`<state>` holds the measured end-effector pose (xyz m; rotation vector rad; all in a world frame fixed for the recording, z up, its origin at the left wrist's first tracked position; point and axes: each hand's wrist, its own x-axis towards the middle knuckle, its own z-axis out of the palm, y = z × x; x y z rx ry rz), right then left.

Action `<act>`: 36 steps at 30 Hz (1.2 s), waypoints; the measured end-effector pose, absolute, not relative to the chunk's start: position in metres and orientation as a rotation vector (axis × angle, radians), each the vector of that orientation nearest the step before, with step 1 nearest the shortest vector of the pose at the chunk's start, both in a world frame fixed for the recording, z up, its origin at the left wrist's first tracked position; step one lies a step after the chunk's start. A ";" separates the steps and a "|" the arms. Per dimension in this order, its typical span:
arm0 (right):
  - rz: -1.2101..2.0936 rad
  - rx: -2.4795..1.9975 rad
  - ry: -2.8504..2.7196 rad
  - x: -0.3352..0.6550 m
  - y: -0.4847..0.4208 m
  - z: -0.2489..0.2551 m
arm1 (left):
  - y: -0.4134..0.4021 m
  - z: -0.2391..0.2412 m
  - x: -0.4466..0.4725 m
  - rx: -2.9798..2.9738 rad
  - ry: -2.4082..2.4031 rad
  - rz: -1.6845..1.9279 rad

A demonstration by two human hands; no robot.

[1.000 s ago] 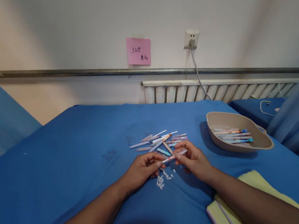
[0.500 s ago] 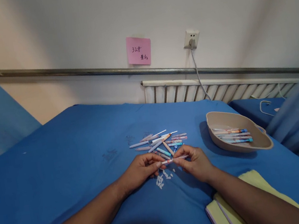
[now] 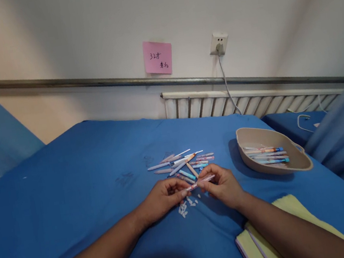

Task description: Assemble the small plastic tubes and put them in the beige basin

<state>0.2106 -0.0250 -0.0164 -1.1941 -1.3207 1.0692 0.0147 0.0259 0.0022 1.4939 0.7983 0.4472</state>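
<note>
Between my two hands is a slim pinkish-white pen, tilted a little upward to the right. My left hand pinches its left end with thumb and fingers. My right hand is closed round its right part, and the pink tip sticks out past the fingers. Just beyond my hands lies a loose pile of pens and pen parts in pastel colours, with thin white refills among them. Several small white tips are scattered on the blue sheet below my hands.
A beige basin with several pens in it stands to the right. A folded yellow towel lies under my right forearm. Behind the blue-covered bed are a radiator, a metal rail and a plugged-in socket.
The pen has turned slightly in my fingers, its right end now higher and its left end lower. Both hands keep their grip on it. The whole view has shifted very slightly.
</note>
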 end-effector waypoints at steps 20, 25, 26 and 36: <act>1.231 -1.078 -1.248 0.210 -0.027 -0.014 | 0.030 -0.008 0.013 1.439 0.789 0.453; 1.221 -1.005 -1.301 0.209 -0.028 -0.017 | 0.028 -0.005 0.013 1.447 0.796 0.451; 1.206 -1.003 -1.309 0.209 -0.028 -0.018 | 0.027 -0.004 0.013 1.446 0.798 0.449; 1.098 -1.073 -1.377 0.211 -0.027 -0.020 | 0.024 0.003 0.015 1.420 0.799 0.427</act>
